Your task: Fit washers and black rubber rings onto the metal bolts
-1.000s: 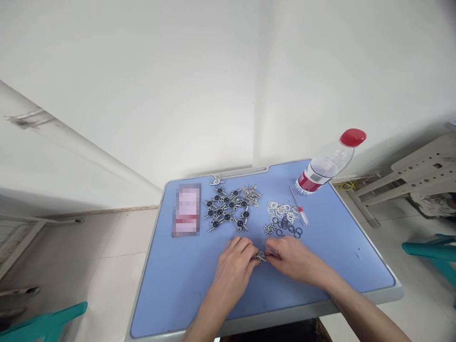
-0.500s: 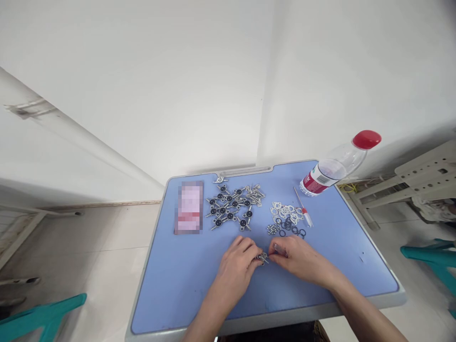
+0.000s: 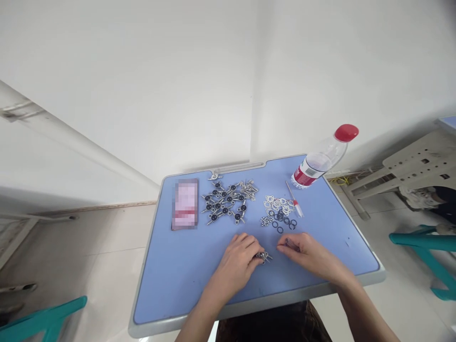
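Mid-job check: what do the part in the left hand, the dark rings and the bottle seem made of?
Part in the left hand: probably metal, silvery with a shine.
Dark rings: perhaps rubber or plastic; they look black and dull.
Bottle: likely clear, glossy plastic; its upper body is see-through.

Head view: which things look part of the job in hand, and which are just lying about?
Likely job:
metal part in left hand
clear item in right hand, partly hidden
black-topped metal parts
metal plates
black rings
tiny metal pieces
slim tool

Seemingly lying about:
red-capped bottle
pinkish blurred item
teal stools
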Tool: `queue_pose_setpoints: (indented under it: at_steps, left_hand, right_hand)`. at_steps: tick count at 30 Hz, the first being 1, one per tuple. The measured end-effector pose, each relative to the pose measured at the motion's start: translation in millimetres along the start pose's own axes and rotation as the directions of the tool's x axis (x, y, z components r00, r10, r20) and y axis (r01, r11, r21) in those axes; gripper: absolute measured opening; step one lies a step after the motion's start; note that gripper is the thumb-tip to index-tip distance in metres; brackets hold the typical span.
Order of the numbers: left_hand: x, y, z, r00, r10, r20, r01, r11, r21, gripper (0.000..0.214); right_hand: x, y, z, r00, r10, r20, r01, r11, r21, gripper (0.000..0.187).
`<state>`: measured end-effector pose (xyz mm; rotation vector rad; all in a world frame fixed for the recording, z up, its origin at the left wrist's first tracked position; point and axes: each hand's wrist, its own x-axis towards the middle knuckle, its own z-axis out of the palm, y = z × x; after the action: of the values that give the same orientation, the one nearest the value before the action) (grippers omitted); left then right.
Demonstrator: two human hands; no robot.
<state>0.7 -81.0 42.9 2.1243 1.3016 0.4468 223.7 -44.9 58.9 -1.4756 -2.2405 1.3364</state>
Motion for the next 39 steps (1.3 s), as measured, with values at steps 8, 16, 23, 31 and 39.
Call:
queue_pose_setpoints:
  at_steps: [8,16,23,31,39]
  left_hand:
    - [1.6,-0.2,1.4,1.0,0.019,-0.005,-0.019,1.0,-0.001,0.008]
    - [2.5,0.6,1.8,0.999,0.023,-0.026,-0.023,1.0,0.004,0.009]
    - [1.7,1.3,1.4,0.999,0.039,-0.03,-0.038,0.999,0.034,0.008]
    - [2.8,4.7,4.4,0.996,0.041,-0.078,-0.036,0.997,0.062,0.011]
    - [1.3,3.3,7.2,0.997,0.006,-0.077,-0.002,0.999,0.043,0.011]
  right_hand:
    - [-40.2,21.2,69.0,0.846,-0.433,-0.311,0.26,0.845,-0.468,0.053]
    - [-35.7,20.3,91.7,0.738,-0.545,-0.397,0.305,0.795,-0.525,0.068]
    - [-32.0,26.8,97.1,0.758,-0.516,-0.399,0.269,0.805,-0.529,0.053]
    - [-30.1,23.2,95.0,0.786,-0.485,-0.383,0.235,0.808,-0.54,0.047]
    - [-30.5,22.1,96.1,0.783,-0.474,-0.403,0.212,0.812,-0.543,0.043]
